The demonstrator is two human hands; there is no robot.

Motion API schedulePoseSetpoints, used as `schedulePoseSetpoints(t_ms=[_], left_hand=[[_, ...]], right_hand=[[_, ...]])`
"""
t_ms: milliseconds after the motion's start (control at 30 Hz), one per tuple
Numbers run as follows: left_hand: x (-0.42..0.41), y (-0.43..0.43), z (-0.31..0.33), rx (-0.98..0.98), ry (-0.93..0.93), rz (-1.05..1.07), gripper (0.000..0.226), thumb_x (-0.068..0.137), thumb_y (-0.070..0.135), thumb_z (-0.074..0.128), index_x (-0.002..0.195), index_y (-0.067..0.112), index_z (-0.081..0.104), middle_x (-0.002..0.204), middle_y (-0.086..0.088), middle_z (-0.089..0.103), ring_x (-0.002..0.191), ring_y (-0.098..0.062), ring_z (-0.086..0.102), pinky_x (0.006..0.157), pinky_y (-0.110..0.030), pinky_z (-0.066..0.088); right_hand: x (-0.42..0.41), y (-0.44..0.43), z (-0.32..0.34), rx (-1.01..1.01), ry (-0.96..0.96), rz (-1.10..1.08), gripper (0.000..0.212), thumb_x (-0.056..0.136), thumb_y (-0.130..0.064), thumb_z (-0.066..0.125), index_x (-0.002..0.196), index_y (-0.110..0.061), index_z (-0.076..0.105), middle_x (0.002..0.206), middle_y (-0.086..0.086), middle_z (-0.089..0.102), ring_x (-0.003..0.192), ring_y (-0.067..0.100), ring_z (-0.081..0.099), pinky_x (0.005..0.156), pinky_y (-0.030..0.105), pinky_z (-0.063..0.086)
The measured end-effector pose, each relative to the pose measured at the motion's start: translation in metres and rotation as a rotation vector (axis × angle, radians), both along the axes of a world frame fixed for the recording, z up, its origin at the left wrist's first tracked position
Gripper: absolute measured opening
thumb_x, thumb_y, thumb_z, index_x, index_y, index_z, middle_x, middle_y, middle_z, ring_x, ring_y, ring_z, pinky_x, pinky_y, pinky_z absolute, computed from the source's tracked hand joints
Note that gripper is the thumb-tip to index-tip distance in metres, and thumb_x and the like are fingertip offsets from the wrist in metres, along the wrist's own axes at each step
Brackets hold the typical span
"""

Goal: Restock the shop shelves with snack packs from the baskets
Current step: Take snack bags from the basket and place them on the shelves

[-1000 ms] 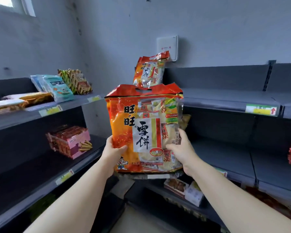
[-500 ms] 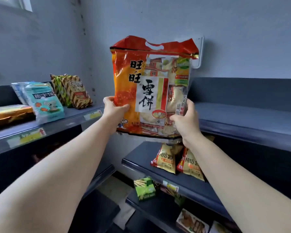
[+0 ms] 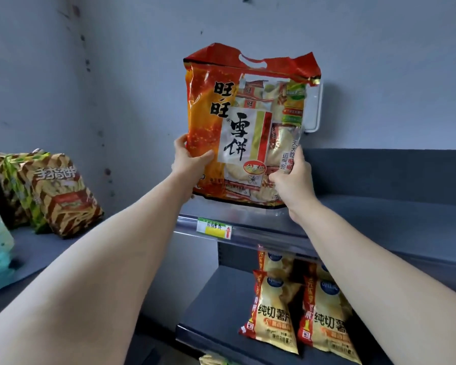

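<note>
Head view, two arms in frame. Left forearm [image 3: 103,259]: bare along its whole visible length, smooth, tapering from a broad span at the lower frame edge to a narrow wrist. Right forearm [image 3: 366,259]: same, bare and smooth, tapering likewise. Left hand [image 3: 188,160]: bare, thumb and thumb-side edge showing. Right hand [image 3: 291,180]: bare, back and knuckles showing. Nails too small to judge.

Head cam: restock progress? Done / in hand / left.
Done: potato chip packs stand on the lower shelf, striped biscuit packs on the left shelf. In hand: left hand and right hand grip the rice cracker bag by its lower sides, over the front edge of the top shelf, not yet released. Left: set it down; that shelf shows bare space. Baskets out of view, remaining stock unknown.
</note>
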State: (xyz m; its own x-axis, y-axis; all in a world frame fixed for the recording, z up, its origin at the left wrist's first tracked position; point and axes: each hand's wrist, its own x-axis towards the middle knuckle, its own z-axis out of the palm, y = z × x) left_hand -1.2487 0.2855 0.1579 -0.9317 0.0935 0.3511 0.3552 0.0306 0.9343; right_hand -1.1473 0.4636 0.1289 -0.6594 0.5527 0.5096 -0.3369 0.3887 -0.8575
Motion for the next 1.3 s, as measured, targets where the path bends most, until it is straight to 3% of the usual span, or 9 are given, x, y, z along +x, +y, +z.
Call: schedulePoseSetpoints(t_ms=[167, 333, 433, 500, 567, 700, 800, 900, 1300], left_hand=[[-0.065, 0.016, -0.031, -0.176, -0.098, 0.018, 0.076, 0.082, 0.037, 0.071, 0.142, 0.033, 0.025, 0.131, -0.003, 0.051, 0.117, -0.031, 0.054, 0.098, -0.055, 0.049], [-0.079, 0.041, -0.048, -0.475, -0.014, 0.165, 0.095, 0.071, 0.027, 0.079, 0.151, 0.024, 0.027, 0.152, -0.003, 0.037, 0.143, -0.029, 0.027, 0.115, -0.055, 0.022], [-0.060, 0.059, -0.040, -0.424, 0.155, 0.238, 0.070, 0.078, 0.010, 0.066, 0.143, 0.021, 0.040, 0.148, -0.001, 0.042, 0.142, -0.025, 0.030, 0.117, -0.052, 0.019], [-0.041, 0.072, -0.037, -0.370, 0.269, 0.195, 0.055, 0.083, 0.004, 0.058, 0.135, 0.021, 0.049, 0.139, 0.000, 0.050, 0.126, -0.021, 0.047, 0.108, -0.044, 0.037], [-0.015, 0.085, -0.036, -0.312, 0.275, 0.046, 0.048, 0.088, 0.000, 0.053, 0.131, 0.020, 0.053, 0.130, 0.003, 0.053, 0.089, -0.009, 0.060, 0.074, -0.028, 0.052], [0.039, 0.113, -0.043, -0.297, 0.309, -0.110, 0.038, 0.092, 0.001, 0.050, 0.123, 0.021, 0.058, 0.117, 0.006, 0.059, 0.072, 0.002, 0.053, 0.054, -0.016, 0.042], [0.089, 0.129, -0.055, -0.332, 0.339, -0.217, 0.040, 0.090, -0.001, 0.045, 0.121, 0.020, 0.061, 0.117, 0.002, 0.064, 0.095, -0.018, 0.063, 0.071, -0.030, 0.055], [0.147, 0.150, -0.071, -0.349, 0.367, -0.278, 0.044, 0.088, -0.001, 0.044, 0.126, 0.020, 0.057, 0.123, 0.003, 0.063, 0.106, -0.021, 0.062, 0.088, -0.035, 0.054], [0.387, 0.241, -0.182, -0.513, 0.220, -0.737, 0.037, 0.084, 0.003, 0.058, 0.117, 0.018, 0.060, 0.115, 0.002, 0.067, 0.100, -0.017, 0.063, 0.091, -0.031, 0.051]], right_hand=[[-0.061, 0.006, -0.030, 0.000, -0.183, -0.067, 0.092, 0.060, -0.031, 0.068, 0.142, -0.033, 0.027, 0.135, 0.003, 0.048, 0.118, 0.025, 0.055, 0.089, 0.051, 0.054], [-0.067, -0.011, -0.042, 0.137, -0.335, -0.069, 0.076, 0.074, -0.016, 0.065, 0.141, -0.030, 0.034, 0.138, -0.001, 0.047, 0.123, 0.024, 0.049, 0.093, 0.040, 0.050], [-0.057, -0.011, -0.039, 0.235, -0.351, -0.129, 0.062, 0.083, -0.013, 0.062, 0.139, -0.025, 0.039, 0.142, 0.001, 0.037, 0.125, 0.024, 0.045, 0.099, 0.041, 0.047], [-0.040, -0.006, -0.037, 0.312, -0.377, -0.192, 0.063, 0.088, -0.014, 0.059, 0.145, -0.023, 0.034, 0.152, 0.000, 0.023, 0.134, 0.023, 0.035, 0.108, 0.040, 0.039], [-0.018, 0.002, -0.036, 0.379, -0.401, -0.236, 0.065, 0.090, -0.016, 0.057, 0.148, -0.023, 0.031, 0.156, -0.001, 0.019, 0.139, 0.021, 0.030, 0.110, 0.038, 0.035], [0.043, 0.021, -0.041, 0.494, -0.457, -0.353, 0.056, 0.093, -0.016, 0.053, 0.146, -0.023, 0.036, 0.154, -0.002, 0.028, 0.136, 0.020, 0.035, 0.103, 0.034, 0.036], [0.105, 0.036, -0.052, 0.600, -0.504, -0.447, 0.045, 0.093, -0.013, 0.051, 0.136, -0.025, 0.050, 0.146, -0.003, 0.041, 0.131, 0.021, 0.040, 0.100, 0.034, 0.039], [0.175, 0.054, -0.065, 0.670, -0.574, -0.523, 0.038, 0.093, -0.014, 0.051, 0.128, -0.027, 0.058, 0.139, -0.004, 0.050, 0.129, 0.020, 0.041, 0.098, 0.036, 0.042], [0.463, 0.114, -0.153, 0.612, -1.131, -0.654, 0.036, 0.094, -0.016, 0.050, 0.128, -0.029, 0.058, 0.136, 0.000, 0.053, 0.129, 0.025, 0.042, 0.098, 0.040, 0.042]])
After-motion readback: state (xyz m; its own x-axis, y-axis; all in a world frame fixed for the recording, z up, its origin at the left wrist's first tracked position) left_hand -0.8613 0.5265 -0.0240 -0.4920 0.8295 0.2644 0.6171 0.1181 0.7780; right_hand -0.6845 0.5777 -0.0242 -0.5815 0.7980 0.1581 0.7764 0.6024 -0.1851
